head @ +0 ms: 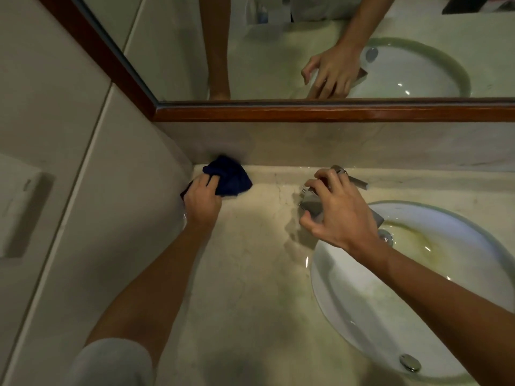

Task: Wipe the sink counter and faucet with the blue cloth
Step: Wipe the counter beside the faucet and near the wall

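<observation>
Head view: the left hand (pixel 202 201) clutches the bunched blue cloth (pixel 230 176) in the counter's (pixel 250 274) back-left corner, while the right hand (pixel 337 210) grasps the faucet (pixel 312 203) by the sink (pixel 348 302). Soft and light, the cloth likely handles best gathered in the palm.

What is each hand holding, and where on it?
The left hand grips the bunched blue cloth at its near edge. The right hand curls over the faucet body from above.

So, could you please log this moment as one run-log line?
left hand: presses blue cloth into counter corner | right hand: grips faucet
</observation>
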`<state>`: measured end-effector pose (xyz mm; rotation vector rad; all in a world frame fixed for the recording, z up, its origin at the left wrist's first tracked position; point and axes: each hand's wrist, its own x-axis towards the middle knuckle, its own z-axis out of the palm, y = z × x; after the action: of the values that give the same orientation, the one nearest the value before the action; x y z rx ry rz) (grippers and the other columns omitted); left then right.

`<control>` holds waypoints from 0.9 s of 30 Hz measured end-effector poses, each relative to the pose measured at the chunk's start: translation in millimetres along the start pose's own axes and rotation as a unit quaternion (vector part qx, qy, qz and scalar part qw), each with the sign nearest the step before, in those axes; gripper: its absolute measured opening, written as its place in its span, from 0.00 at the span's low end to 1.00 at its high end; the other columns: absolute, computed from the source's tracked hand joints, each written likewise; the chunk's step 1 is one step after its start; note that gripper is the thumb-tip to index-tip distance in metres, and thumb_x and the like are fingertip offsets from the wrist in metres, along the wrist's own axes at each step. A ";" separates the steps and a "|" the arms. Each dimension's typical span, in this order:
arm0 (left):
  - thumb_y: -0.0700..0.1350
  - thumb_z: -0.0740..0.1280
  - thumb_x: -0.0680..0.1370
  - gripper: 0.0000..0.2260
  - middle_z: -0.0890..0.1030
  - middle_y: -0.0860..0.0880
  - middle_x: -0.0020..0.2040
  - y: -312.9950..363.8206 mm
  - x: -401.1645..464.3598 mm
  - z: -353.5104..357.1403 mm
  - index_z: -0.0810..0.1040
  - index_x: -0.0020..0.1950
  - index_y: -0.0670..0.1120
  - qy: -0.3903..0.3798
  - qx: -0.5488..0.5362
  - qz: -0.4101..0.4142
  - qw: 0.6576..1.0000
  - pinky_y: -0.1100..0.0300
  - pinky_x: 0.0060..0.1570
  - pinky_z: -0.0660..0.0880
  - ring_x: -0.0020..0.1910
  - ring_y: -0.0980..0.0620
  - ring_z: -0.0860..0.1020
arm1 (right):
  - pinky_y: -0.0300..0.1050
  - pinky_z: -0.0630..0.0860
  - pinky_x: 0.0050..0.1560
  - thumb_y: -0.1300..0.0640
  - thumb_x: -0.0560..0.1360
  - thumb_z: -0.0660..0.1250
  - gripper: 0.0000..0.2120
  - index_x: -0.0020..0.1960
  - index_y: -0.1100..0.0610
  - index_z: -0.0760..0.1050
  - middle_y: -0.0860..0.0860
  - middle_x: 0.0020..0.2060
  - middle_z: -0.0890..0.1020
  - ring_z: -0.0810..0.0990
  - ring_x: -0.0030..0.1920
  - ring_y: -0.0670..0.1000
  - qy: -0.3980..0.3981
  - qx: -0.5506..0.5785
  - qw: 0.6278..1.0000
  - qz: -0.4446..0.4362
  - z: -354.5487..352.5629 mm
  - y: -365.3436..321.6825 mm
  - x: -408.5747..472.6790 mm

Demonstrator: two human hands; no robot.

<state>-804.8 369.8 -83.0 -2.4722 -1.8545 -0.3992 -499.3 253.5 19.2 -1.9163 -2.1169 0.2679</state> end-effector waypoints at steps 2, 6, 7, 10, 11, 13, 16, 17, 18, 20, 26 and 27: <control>0.30 0.70 0.64 0.17 0.80 0.43 0.45 12.7 8.8 1.4 0.80 0.50 0.42 -0.002 -0.038 0.051 0.998 0.53 0.39 0.71 0.44 0.42 0.79 | 0.53 0.76 0.57 0.41 0.70 0.66 0.27 0.64 0.56 0.76 0.52 0.61 0.73 0.72 0.59 0.55 -0.002 -0.003 1.000 -0.001 -1.3 -0.6 0.8; 0.35 0.64 0.66 0.15 0.83 0.41 0.49 70.5 30.4 10.8 0.81 0.51 0.41 -0.032 -0.079 0.198 0.976 0.54 0.51 0.72 0.48 0.40 0.81 | 0.53 0.76 0.56 0.42 0.71 0.67 0.26 0.64 0.56 0.76 0.53 0.61 0.73 0.72 0.60 0.55 -0.001 -0.008 1.000 -0.001 -1.4 -1.1 0.9; 0.36 0.65 0.66 0.16 0.83 0.41 0.51 83.0 35.7 11.5 0.82 0.52 0.41 -0.045 -0.072 0.231 0.969 0.53 0.53 0.74 0.50 0.39 0.81 | 0.52 0.76 0.56 0.42 0.71 0.68 0.27 0.65 0.56 0.75 0.53 0.61 0.73 0.72 0.60 0.55 -0.003 -0.011 1.000 -0.002 -1.1 -0.9 0.6; 0.32 0.72 0.66 0.22 0.81 0.40 0.60 93.5 45.7 4.3 0.80 0.60 0.41 -0.091 -0.040 0.251 0.963 0.50 0.53 0.78 0.56 0.39 0.80 | 0.51 0.75 0.56 0.43 0.72 0.68 0.27 0.66 0.56 0.75 0.53 0.63 0.73 0.71 0.61 0.55 -0.008 -0.016 1.000 -0.002 -0.4 -0.5 0.3; 0.33 0.73 0.67 0.24 0.79 0.39 0.61 89.0 46.6 -0.5 0.78 0.63 0.40 -0.098 -0.034 0.232 0.967 0.49 0.51 0.78 0.56 0.39 0.79 | 0.51 0.75 0.56 0.43 0.72 0.68 0.27 0.66 0.56 0.75 0.53 0.63 0.73 0.71 0.61 0.55 -0.007 -0.016 1.000 -0.002 -0.4 -0.8 0.3; 0.34 0.76 0.66 0.26 0.80 0.40 0.58 75.7 47.2 -14.5 0.76 0.64 0.40 -0.100 0.001 0.221 0.970 0.50 0.43 0.79 0.52 0.40 0.79 | 0.52 0.76 0.55 0.43 0.72 0.68 0.26 0.66 0.56 0.75 0.53 0.62 0.73 0.71 0.60 0.55 -0.004 -0.015 1.000 -0.002 -1.1 -1.4 0.2; 0.34 0.77 0.65 0.24 0.80 0.41 0.52 38.8 47.1 -29.4 0.79 0.60 0.40 -0.104 0.092 0.283 0.949 0.50 0.40 0.77 0.48 0.40 0.79 | 0.53 0.77 0.55 0.43 0.73 0.68 0.26 0.65 0.56 0.75 0.54 0.61 0.73 0.72 0.60 0.56 -0.005 -0.020 1.000 -0.004 -2.4 -1.7 -0.3; 0.35 0.77 0.66 0.22 0.80 0.41 0.52 22.8 47.6 -33.8 0.79 0.58 0.40 -0.103 0.116 0.292 0.944 0.50 0.41 0.76 0.48 0.40 0.79 | 0.53 0.77 0.55 0.43 0.73 0.68 0.26 0.65 0.56 0.75 0.54 0.61 0.73 0.72 0.60 0.56 -0.006 -0.022 1.000 -0.003 -2.7 -1.8 -0.4; 0.36 0.77 0.67 0.20 0.80 0.40 0.52 7.3 48.3 -38.1 0.79 0.57 0.40 -0.102 0.132 0.283 0.944 0.49 0.42 0.76 0.48 0.39 0.79 | 0.53 0.77 0.55 0.43 0.73 0.68 0.26 0.65 0.56 0.75 0.54 0.60 0.73 0.72 0.60 0.56 -0.008 -0.024 1.000 -0.001 -2.7 -2.0 -0.7; 0.38 0.77 0.69 0.17 0.80 0.38 0.52 -17.8 46.2 -42.9 0.78 0.55 0.40 -0.113 0.157 0.232 0.953 0.47 0.43 0.76 0.47 0.37 0.79 | 0.55 0.77 0.55 0.43 0.73 0.67 0.26 0.65 0.57 0.75 0.55 0.60 0.73 0.72 0.60 0.56 -0.010 -0.025 1.000 -0.001 -2.3 -2.7 -1.1; 0.56 0.70 0.74 0.20 0.79 0.42 0.55 -26.9 27.8 -44.1 0.76 0.59 0.44 -0.157 0.138 0.233 0.950 0.51 0.38 0.74 0.50 0.39 0.78 | 0.55 0.76 0.56 0.43 0.73 0.67 0.26 0.65 0.58 0.75 0.56 0.60 0.73 0.72 0.59 0.57 -0.007 -0.025 1.000 -0.005 -3.5 -3.4 -1.2; 0.59 0.68 0.75 0.21 0.79 0.43 0.55 -26.5 23.7 -45.7 0.75 0.60 0.44 -0.157 0.141 0.231 0.950 0.52 0.37 0.73 0.50 0.40 0.78 | 0.55 0.76 0.56 0.43 0.73 0.67 0.26 0.65 0.58 0.75 0.56 0.60 0.73 0.72 0.59 0.58 -0.006 -0.023 1.000 -0.005 -3.7 -3.6 -1.6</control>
<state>-832.3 391.9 -37.2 -2.7514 -1.2152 0.2713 -501.3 251.3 23.8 -1.9343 -2.1566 0.2321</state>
